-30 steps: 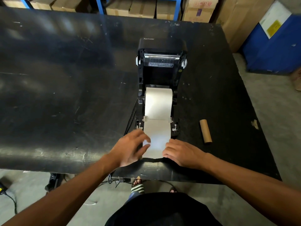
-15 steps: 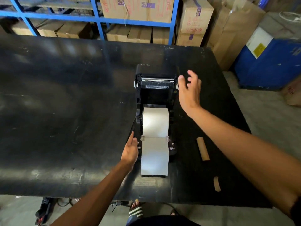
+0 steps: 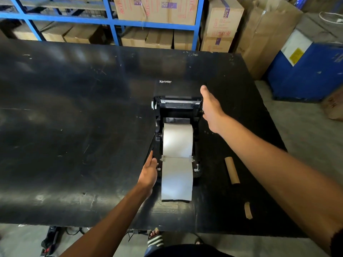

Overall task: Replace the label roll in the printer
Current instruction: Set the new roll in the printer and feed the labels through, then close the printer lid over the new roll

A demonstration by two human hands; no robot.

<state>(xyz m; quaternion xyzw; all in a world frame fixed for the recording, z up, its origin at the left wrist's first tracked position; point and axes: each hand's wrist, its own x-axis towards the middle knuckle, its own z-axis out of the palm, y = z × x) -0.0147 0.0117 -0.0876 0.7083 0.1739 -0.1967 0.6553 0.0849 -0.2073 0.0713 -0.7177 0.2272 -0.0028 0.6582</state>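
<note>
A black label printer point(image 3: 173, 88) stands open in the middle of the black table point(image 3: 74, 127), its lid tilted back. A white label roll point(image 3: 177, 140) sits in its bay, and a strip of labels point(image 3: 176, 179) runs out over the front toward me. My left hand point(image 3: 148, 175) rests flat against the printer's left front side, fingers pointing away. My right hand point(image 3: 210, 108) is at the right edge of the raised lid, thumb up on the lid; whether the fingers grip it is hidden. An empty brown cardboard core point(image 3: 232, 170) lies to the right of the printer.
A small torn piece of brown cardboard point(image 3: 248, 210) lies near the table's front right. Blue shelving point(image 3: 111, 21) with cardboard boxes stands behind the table, and a blue bin point(image 3: 306, 71) stands on the floor at the right. Cables point(image 3: 74, 231) hang under the front edge.
Both hands left the end of the label strip. The left went to the printer's left side; the right reached up to the lid and now lies against its right edge. The view has tilted up.
</note>
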